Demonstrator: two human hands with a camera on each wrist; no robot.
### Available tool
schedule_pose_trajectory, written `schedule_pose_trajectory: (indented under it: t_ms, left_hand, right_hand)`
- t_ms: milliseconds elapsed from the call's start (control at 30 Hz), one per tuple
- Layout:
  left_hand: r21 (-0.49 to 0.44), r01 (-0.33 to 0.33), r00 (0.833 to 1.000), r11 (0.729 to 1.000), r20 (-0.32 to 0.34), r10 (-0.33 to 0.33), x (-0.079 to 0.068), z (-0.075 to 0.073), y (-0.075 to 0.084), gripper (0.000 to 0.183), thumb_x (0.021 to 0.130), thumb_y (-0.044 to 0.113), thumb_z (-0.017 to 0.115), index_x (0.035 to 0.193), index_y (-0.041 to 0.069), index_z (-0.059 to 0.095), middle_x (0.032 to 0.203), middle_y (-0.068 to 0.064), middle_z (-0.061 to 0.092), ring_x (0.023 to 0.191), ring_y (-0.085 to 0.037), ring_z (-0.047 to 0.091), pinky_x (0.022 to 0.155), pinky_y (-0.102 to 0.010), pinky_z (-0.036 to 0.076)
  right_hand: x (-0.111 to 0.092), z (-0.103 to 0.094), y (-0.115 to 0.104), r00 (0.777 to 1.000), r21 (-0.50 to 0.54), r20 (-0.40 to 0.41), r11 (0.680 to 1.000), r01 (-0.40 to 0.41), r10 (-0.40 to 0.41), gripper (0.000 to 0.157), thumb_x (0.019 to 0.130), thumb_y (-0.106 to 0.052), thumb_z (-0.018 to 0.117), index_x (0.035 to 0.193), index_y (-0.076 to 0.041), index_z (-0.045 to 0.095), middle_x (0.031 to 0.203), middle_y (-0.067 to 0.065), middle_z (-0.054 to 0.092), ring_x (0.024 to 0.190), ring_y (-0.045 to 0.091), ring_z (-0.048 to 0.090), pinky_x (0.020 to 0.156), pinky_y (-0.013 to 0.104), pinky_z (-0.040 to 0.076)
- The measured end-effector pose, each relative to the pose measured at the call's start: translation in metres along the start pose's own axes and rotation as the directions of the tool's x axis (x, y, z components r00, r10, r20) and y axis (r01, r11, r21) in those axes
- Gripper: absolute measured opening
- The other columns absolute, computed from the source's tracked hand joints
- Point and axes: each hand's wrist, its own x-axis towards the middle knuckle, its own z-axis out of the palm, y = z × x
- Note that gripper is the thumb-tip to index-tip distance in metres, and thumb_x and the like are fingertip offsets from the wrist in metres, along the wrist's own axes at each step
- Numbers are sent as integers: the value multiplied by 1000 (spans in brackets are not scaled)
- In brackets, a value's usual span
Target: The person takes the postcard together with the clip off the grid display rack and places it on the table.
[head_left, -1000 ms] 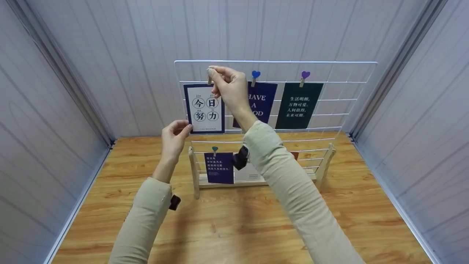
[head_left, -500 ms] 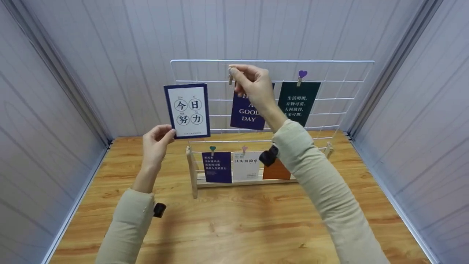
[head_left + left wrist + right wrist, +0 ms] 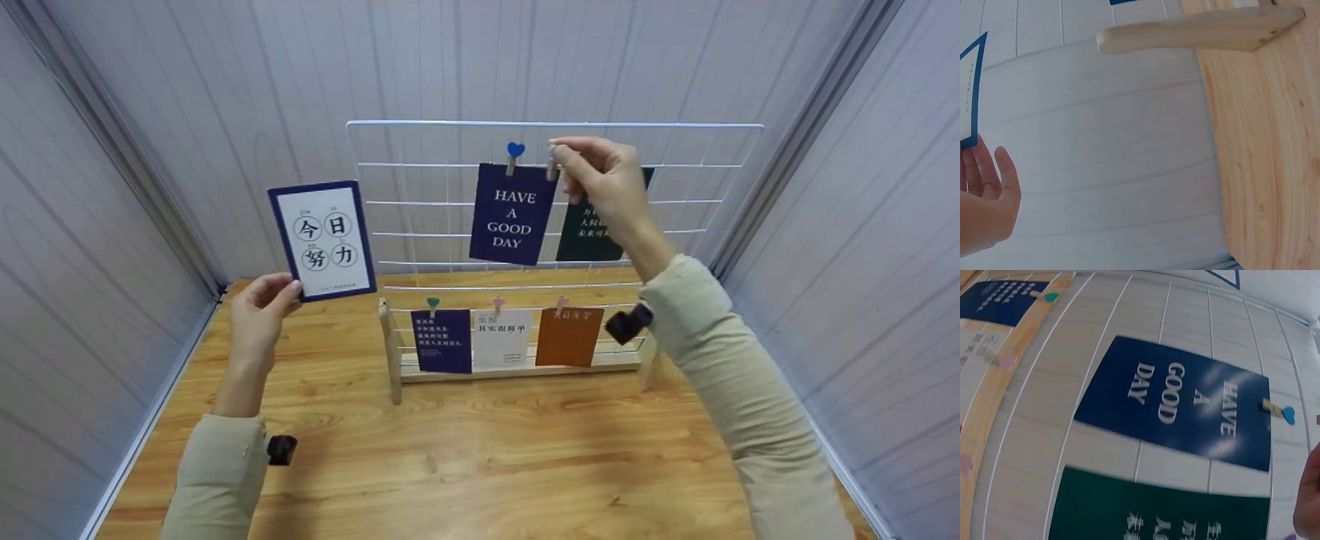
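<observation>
My left hand (image 3: 259, 315) pinches a white card with a blue border (image 3: 322, 240) by its lower left corner, to the left of the wire grid (image 3: 427, 202). The card tilts slightly and also shows at the left edge of the left wrist view. Between thumb and fingertips, my right hand (image 3: 611, 180) grips a small wooden clothespin (image 3: 553, 166) in front of the grid; its top is mostly covered by the fingers. A blue "HAVE A GOOD DAY" card (image 3: 512, 217) hangs beside it from a blue heart clothespin (image 3: 515, 156). The right hand partly covers a dark green card (image 3: 589, 240).
Along the grid's lower part hang a purple-blue card (image 3: 442, 352), a white card (image 3: 501, 349) and an orange card (image 3: 568, 346), each on a heart clothespin. Wooden feet (image 3: 391, 352) support the grid on the wood-grain surface (image 3: 480, 457). Pale panel walls (image 3: 225, 90) enclose the space.
The bordered card has come away from the grid's upper left, carried left and slightly down by my left hand. My right hand has moved right with the clothespin, uncovering the "HAVE A GOOD DAY" card.
</observation>
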Motion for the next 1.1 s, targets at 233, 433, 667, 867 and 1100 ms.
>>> schedule_pose_trajectory:
  t_ms: [233,433,667,867,1100]
  left_hand:
    - [-12,76,996,997,-44,-76,-5,-26,-3,12,81,4,61,91,-1,59,84,-5,56,75,-13,55,68,-19,48]
    - [-2,128,989,992,-75,-128,-9,-45,-10,11,81,7,62,91,3,60,85,-4,55,76,-12,55,68,-17,47]
    - [-19,189,975,982,-111,-190,-12,-66,-22,9,80,7,63,89,5,60,85,-3,54,74,-11,55,66,-17,48]
    - [-43,248,960,968,-121,-251,-16,-85,-34,5,81,7,61,86,7,60,85,-2,52,74,-9,55,67,-18,48]
    - [-25,298,946,954,-126,-299,-10,-120,-72,16,80,11,64,92,3,60,88,-2,53,76,-9,57,69,-20,48]
  right_hand:
    - [-17,-47,-1,1000,38,-24,999,-15,16,15,83,-5,60,94,4,64,72,18,59,50,15,47,43,20,41]
    - [-37,-91,0,996,8,-83,1000,-19,19,18,82,-4,60,95,9,62,68,15,57,51,15,47,44,19,42]
    - [-66,-139,12,994,38,-110,999,-23,27,17,84,4,55,96,16,58,62,12,56,50,13,49,44,18,43]
    - [-96,-178,23,986,139,-116,985,-99,116,19,85,6,52,99,18,55,68,12,59,53,13,52,45,19,45]
    - [-129,-216,39,958,104,-148,967,-231,245,19,85,2,53,100,13,58,74,10,61,56,12,54,48,19,46]
